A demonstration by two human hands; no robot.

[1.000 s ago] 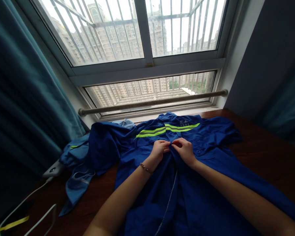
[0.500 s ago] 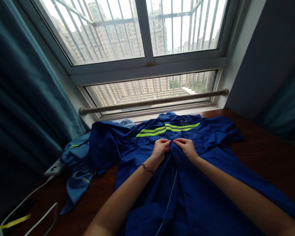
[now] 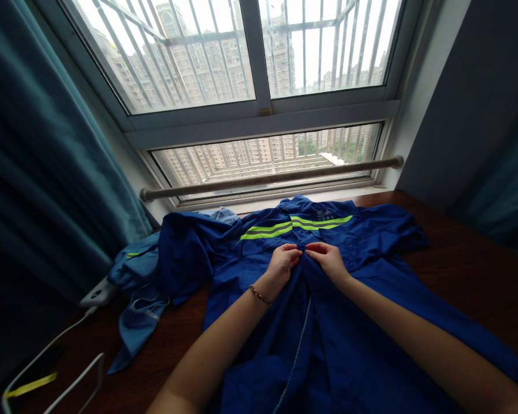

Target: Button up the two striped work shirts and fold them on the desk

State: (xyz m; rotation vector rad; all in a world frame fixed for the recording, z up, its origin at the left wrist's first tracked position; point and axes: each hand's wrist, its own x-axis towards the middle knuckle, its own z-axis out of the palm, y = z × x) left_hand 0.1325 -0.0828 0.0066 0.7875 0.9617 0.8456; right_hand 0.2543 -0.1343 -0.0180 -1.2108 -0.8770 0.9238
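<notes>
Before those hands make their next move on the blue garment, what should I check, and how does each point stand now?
1. Left hand pinching the blue garment: ok.
2. Right hand pinching close beside it: ok.
3. Front smooth below the hands: not ok; the cloth bunches into folds.
4. Garment's far end supported: ok, it lies on the table.
5. Any fastener between the fingertips: cannot tell; too small and partly covered.
6. White cable apart from the blue garment: ok, off to the left.
</notes>
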